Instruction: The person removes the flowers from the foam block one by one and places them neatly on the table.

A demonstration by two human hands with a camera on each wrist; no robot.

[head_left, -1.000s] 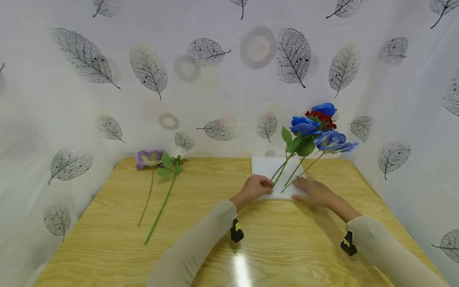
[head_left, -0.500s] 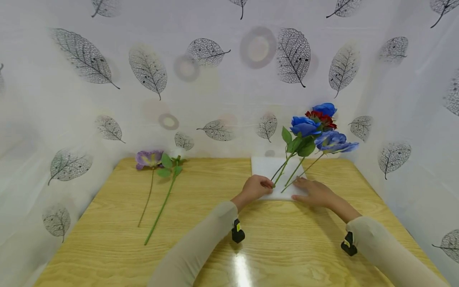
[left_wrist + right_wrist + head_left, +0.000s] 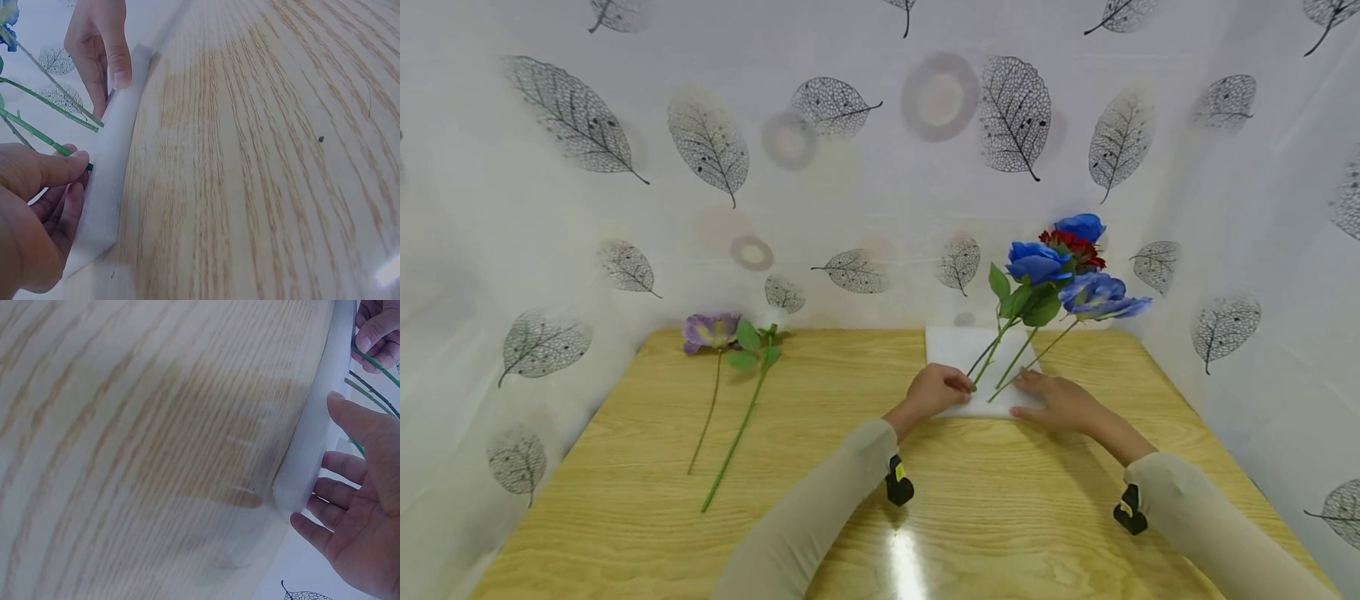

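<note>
Near the back right of the table, a white foam block (image 3: 953, 348) has several artificial flowers leaning up and right over it. A blue rose (image 3: 1036, 263) with green leaves stands in front of another blue rose (image 3: 1079, 226) and a red flower (image 3: 1084, 248). Lower on the right is a ruffled blue-violet flower (image 3: 1097, 297). My left hand (image 3: 936, 392) pinches the lower end of a green stem (image 3: 31, 131) between thumb and fingers, right at the foam. My right hand (image 3: 1060, 406) rests against the block's right side, thumb (image 3: 356, 415) on the foam and fingers extended.
On the table's left lie a purple flower (image 3: 710, 331) with a thin stem and a white flower (image 3: 772, 318) with green leaves and a long green stem (image 3: 737, 444). A leaf-print curtain (image 3: 865, 200) hangs around the wood-grain table (image 3: 820, 392).
</note>
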